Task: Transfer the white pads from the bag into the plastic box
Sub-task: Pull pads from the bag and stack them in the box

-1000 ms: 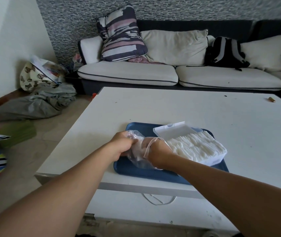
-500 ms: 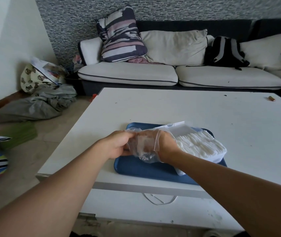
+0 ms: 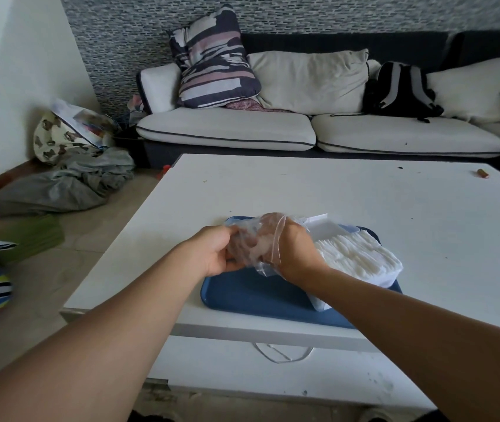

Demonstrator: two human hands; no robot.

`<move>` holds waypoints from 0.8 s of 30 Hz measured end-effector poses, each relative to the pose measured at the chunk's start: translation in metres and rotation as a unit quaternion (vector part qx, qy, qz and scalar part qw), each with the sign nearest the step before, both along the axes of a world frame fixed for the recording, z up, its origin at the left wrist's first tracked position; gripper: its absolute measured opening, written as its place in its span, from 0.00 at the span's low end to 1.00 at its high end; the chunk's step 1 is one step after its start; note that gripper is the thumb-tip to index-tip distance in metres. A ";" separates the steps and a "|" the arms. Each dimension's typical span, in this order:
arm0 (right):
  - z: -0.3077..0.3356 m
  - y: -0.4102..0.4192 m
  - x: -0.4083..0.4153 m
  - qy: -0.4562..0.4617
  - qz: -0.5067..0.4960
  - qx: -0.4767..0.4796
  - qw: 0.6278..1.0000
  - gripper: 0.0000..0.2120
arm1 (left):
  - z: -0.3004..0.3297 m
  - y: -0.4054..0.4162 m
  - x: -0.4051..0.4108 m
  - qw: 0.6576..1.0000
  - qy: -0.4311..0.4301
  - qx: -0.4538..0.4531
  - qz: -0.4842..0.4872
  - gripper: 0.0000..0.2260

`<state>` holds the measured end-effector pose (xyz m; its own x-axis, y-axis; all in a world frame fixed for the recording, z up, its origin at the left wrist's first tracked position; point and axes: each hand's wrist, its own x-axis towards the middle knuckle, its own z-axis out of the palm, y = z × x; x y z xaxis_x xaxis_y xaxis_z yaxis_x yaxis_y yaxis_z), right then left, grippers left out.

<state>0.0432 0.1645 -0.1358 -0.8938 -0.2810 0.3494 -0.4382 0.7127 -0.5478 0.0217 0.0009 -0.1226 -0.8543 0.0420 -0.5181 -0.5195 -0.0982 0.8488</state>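
Observation:
A clear plastic bag (image 3: 244, 236) is held up over the left part of the blue tray (image 3: 242, 293). My left hand (image 3: 212, 251) grips the bag's left end. My right hand (image 3: 291, 254) is inside the bag up to the wrist. Its fingers show blurred through the film, curled round a small whitish wad of pads (image 3: 256, 254). To the right on the tray stands the plastic box (image 3: 391, 277), packed with a row of white pads (image 3: 355, 254). The box's lid (image 3: 324, 226) is open at the back.
The tray lies near the front edge of a white table (image 3: 333, 190). A small brown object (image 3: 483, 173) lies at the table's far right. A sofa with cushions and a black backpack (image 3: 400, 89) stands behind. Clothes, bags and a ball lie on the floor at left.
Both hands have lifted the bag off the tray and away from me. The right hand has pushed deeper into the bag, which now bunches between the hands.

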 end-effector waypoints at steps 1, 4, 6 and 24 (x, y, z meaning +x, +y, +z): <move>0.002 0.003 0.000 -0.016 -0.028 -0.003 0.999 0.10 | -0.001 -0.001 -0.001 1.000 0.000 -0.001 0.014 0.08; 0.003 0.008 -0.001 -0.063 -0.029 -0.033 0.997 0.14 | -0.006 -0.010 -0.009 0.997 0.008 -0.014 0.072 0.11; 0.006 0.015 -0.003 -0.099 -0.027 -0.039 0.994 0.11 | -0.010 -0.014 -0.016 0.993 0.022 -0.022 0.117 0.14; 0.064 0.081 0.023 -0.341 -0.019 -0.479 0.809 0.09 | 0.022 0.014 0.011 0.816 0.205 -0.536 -0.068 0.32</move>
<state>0.0665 0.2453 -0.0716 -0.9724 -0.1398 -0.1870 0.2103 -0.1764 -0.9616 0.0325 0.0145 -0.1003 -0.9902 -0.1391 0.0084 -0.1150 0.8497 0.5146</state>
